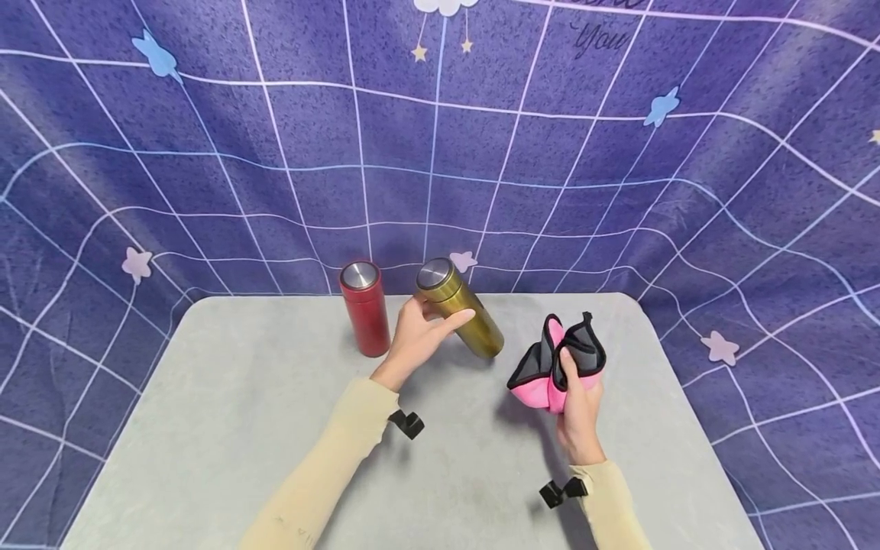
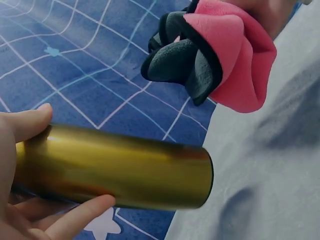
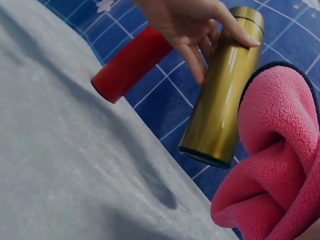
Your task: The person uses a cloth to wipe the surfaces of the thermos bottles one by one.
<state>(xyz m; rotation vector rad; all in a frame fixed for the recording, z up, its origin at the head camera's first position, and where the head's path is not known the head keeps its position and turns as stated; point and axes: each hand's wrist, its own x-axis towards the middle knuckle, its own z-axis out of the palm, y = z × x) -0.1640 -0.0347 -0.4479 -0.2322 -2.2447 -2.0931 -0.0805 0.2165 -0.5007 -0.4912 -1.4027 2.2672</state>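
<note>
My left hand [image 1: 421,336] grips a gold thermos bottle [image 1: 474,325] around its upper body, with the thumb across the front. The bottle has a silver cap and is tilted, its base swung out to the right. In the right wrist view the gold bottle [image 3: 220,100] hangs above the table, its dark base showing. My right hand [image 1: 580,405] holds a bunched cloth [image 1: 532,389], pink and fluffy on one side and grey on the other, with black edging. In the left wrist view the cloth [image 2: 240,60] appears beyond the bottle's base, apart from it.
A red thermos bottle [image 1: 367,321] with a silver cap stands upright at the table's back, just left of my left hand. The grey table [image 1: 440,489] ends at a blue-purple curtain [image 1: 412,145] with grid lines and stars, which wraps the back and sides.
</note>
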